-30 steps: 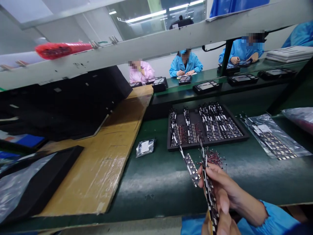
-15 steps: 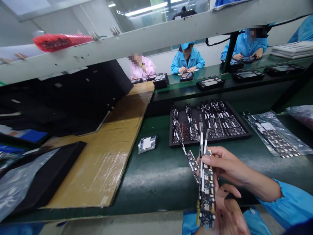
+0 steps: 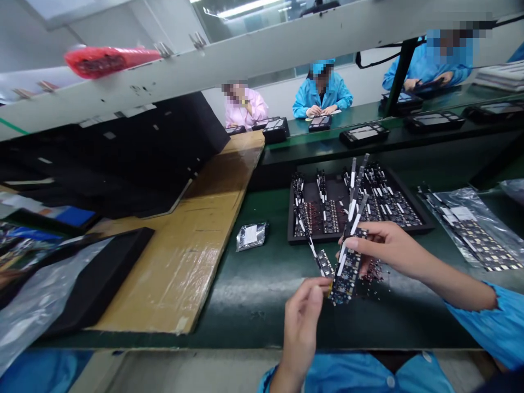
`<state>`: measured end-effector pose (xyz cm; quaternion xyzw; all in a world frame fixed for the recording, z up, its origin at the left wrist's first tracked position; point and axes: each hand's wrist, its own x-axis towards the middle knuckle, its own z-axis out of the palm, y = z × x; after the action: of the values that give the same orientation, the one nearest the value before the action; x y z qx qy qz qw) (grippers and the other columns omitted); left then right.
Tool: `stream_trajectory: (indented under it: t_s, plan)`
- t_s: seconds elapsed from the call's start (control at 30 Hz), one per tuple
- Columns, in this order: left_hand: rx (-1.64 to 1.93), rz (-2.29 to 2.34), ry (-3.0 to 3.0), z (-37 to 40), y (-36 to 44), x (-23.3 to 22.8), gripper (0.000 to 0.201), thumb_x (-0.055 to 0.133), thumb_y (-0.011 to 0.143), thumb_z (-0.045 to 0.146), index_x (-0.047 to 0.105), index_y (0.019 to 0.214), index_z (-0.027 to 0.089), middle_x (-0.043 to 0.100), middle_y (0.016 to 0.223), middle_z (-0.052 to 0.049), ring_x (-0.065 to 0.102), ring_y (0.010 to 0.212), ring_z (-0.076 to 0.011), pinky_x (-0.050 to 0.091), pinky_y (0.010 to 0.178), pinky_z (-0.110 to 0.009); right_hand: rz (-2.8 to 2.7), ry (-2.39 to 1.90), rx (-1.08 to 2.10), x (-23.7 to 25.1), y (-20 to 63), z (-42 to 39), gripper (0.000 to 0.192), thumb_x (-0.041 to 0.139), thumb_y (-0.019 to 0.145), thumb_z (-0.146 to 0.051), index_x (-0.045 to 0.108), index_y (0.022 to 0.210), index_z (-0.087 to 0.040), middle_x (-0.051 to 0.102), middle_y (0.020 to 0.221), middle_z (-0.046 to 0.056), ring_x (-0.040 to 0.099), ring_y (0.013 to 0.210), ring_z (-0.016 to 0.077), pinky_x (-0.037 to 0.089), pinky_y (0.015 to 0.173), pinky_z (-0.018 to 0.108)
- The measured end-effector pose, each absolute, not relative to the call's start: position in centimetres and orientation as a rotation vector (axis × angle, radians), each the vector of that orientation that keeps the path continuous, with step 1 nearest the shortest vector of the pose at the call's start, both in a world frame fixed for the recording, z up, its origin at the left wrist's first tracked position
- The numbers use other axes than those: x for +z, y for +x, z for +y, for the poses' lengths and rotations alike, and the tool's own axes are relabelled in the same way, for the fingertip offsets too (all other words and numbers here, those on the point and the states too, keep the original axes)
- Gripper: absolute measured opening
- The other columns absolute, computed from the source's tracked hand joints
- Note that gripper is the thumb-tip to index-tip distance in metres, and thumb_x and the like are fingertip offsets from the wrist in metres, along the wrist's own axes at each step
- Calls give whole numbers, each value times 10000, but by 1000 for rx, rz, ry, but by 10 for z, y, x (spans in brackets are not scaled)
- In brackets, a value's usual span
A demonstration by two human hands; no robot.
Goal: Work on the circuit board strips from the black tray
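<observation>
Black circuit strip [image 3: 347, 262] stayed pinched between our right hand [image 3: 388, 248] and left hand [image 3: 303, 316], just before the tray [image 3: 426, 225].

co-workers' faces [image 3: 243, 87] blurred, plastic bag [image 3: 470, 226] cropped

An electronics assembly line in a factory. Workers in blue smocks [image 3: 322, 93] sit along green conveyor benches [image 3: 254, 295]. A black tray [image 3: 356, 204] holds rows of small circuit boards, with more bagged alongside [image 3: 475, 229]
</observation>
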<state>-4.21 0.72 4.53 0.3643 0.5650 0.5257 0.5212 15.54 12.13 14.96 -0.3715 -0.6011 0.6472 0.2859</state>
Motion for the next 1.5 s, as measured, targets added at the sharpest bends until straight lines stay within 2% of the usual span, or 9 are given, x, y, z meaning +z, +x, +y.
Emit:
stream_trajectory:
  t_s: [0.13,0.23,0.47,0.6,0.7,0.87,1.0,1.27,1.5]
  plan:
    - [1253,1414,1108,13,-44,53,232,740,784,464,803,845,249,769,661,-65,707,636,-332,560,614,-386,-1665,-1014,1695,144,156,123,229,698,841,-408,745,886,-189,767,857,46,720,637,176,620,559,260]
    - [1237,1449,1142,16,-40,49,208,731,807,423,798,798,226,750,602,-54,684,577,-305,530,563,-356,-1736,-1062,1624,138,160,124,245,686,848,-419,741,874,-182,742,788,30,709,613,170,588,543,249]
    - [1182,1382,1084,23,-28,40,167,707,836,419,779,831,269,793,661,-68,722,625,-335,547,587,-382,-1708,-1093,1574,127,167,132,239,701,830,-426,704,951,-220,718,875,20,677,637,155,591,554,251]
    - [1176,1158,957,29,-20,35,278,703,860,401,729,1093,251,835,882,-132,777,767,-366,592,744,-461,-1744,-1092,1561,132,174,151,212,683,849,-416,694,934,-222,694,848,20,664,625,146,603,576,264]
    - [1196,1115,948,30,-18,28,290,686,884,381,702,1135,237,827,1001,-159,782,845,-374,607,756,-463,-1762,-1102,1457,140,179,181,253,683,848,-404,694,1010,-209,692,822,27,650,617,139,598,573,265]
    - [1159,1156,1099,22,-19,14,217,647,926,329,693,1135,292,842,931,-94,783,793,-345,608,706,-429,-1798,-1005,1166,152,174,247,423,710,813,-404,660,1180,-201,648,743,-11,627,656,153,612,552,296]
    - [1125,1138,1133,18,-17,2,203,646,922,334,699,1118,337,845,874,-71,781,728,-345,601,677,-443,-1910,-964,1265,145,152,293,511,694,828,-391,585,1294,-213,682,769,-7,657,652,155,625,580,317]
    - [1130,1120,1068,24,-17,-20,210,588,923,449,698,1086,374,831,821,-83,782,676,-363,572,580,-452,-2171,-995,1430,93,123,312,413,736,794,-385,681,1072,-84,654,601,-32,631,536,118,595,572,274]
    - [1093,1128,1041,23,-17,-22,242,593,896,505,702,1061,368,827,808,-96,781,635,-366,551,524,-432,-2354,-974,1122,85,133,300,302,545,980,-385,626,1111,-125,663,894,8,667,712,128,575,624,265]
